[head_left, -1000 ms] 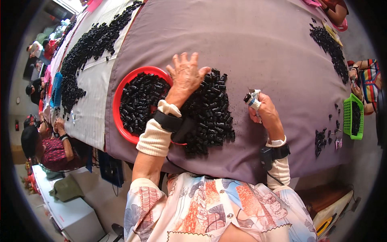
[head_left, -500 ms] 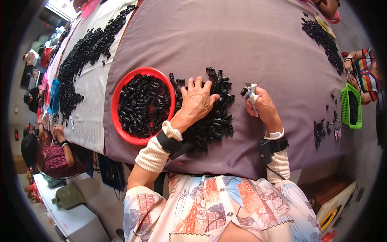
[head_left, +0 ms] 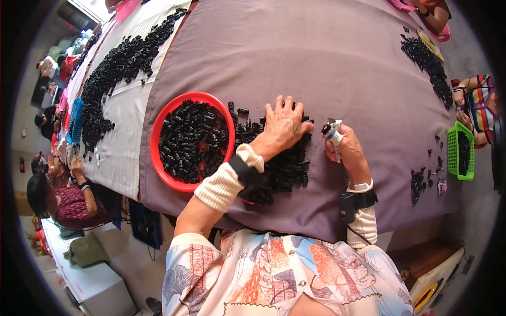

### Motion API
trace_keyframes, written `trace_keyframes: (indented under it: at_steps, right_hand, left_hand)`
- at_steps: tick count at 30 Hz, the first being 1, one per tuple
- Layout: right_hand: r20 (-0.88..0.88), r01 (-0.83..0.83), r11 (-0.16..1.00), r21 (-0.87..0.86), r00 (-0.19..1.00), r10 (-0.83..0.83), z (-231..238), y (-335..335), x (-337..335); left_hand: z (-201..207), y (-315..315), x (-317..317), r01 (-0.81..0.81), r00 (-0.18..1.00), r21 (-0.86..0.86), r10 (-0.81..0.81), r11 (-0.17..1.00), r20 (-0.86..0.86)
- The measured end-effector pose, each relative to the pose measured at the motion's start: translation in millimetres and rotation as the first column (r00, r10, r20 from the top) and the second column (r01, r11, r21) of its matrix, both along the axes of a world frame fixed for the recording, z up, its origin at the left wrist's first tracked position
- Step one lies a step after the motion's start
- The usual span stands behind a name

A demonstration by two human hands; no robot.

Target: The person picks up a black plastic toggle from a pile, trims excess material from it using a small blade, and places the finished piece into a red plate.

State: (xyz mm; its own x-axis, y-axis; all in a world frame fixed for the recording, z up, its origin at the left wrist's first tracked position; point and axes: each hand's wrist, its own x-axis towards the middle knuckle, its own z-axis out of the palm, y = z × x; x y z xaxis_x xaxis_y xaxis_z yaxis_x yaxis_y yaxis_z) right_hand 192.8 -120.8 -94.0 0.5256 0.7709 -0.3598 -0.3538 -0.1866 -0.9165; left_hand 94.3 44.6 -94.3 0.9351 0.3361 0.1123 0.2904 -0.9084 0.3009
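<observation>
My left hand [head_left: 285,126] lies palm down with fingers spread on the far part of a pile of small black plastic parts [head_left: 284,174]. The hand hides some of them. My right hand [head_left: 352,151], to the right of the pile, is closed around a small tool wrapped in white [head_left: 334,138]. A dark tip sticks out at the tool's far end, though its exact kind is unclear. Left of the pile stands a round red basin [head_left: 155,142], filled with more such black parts [head_left: 192,137].
A purple-grey cloth [head_left: 253,58] covers my table. Black parts [head_left: 113,73] lie heaped on the white-covered table at left. At right, a co-worker's hands [head_left: 464,108] are near a green basket [head_left: 454,152], with loose parts [head_left: 417,184] nearby. Other people sit at far left.
My left hand has moved to the right across the pile, its fingers still spread. My right hand keeps the white-wrapped tool in nearly the same place. The whole view has shifted slightly.
</observation>
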Motion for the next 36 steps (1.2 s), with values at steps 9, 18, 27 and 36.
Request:
trace_keyframes:
  at_steps: [9, 18, 27, 36]
  right_hand:
    - [0.014, -0.037, 0.999, -0.008, 0.999, 0.037, 5, 0, 1]
    - [0.012, -0.032, 0.999, 0.016, 0.999, 0.032, 4, -2, 2]
    - [0.003, -0.011, 0.999, 0.040, 1.000, 0.011, -2, -3, 0]
    - [0.076, -0.020, 0.999, -0.029, 0.997, 0.023, 0, -1, -1]
  left_hand:
    - [14, 53, -29, -0.220, 0.973, 0.113, 0.209, 0.969, 0.102]
    - [19, 32, -48, -0.106, 0.994, -0.053, 0.104, 0.993, -0.045]
    - [89, 16, -67, 0.047, 0.945, -0.363, 0.077, 0.931, 0.317]
    - [149, 37, -103, 0.430, 0.647, -0.685, 0.329, 0.587, 0.688]
